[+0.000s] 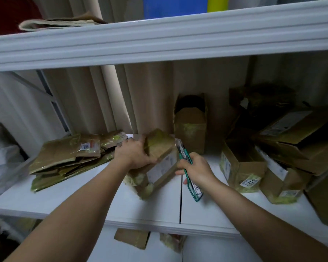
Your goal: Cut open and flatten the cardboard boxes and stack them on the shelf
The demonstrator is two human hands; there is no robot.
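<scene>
The left hand (135,152) grips the top of a small cardboard box (159,163) standing tilted on the white shelf (102,201), near the middle. The right hand (196,168) is clenched round a green utility knife (187,167), its tip just beside the box's right edge. A stack of flattened boxes (68,157) lies to the left; uncut boxes (240,167) stand to the right.

Cutting a box on the white shelf (95,201)

Left hand (134,154) gripping tilted cardboard box (159,163); right hand (197,169) holding green utility knife (187,167) just right of it; flattened stack (68,157) far left.
</scene>
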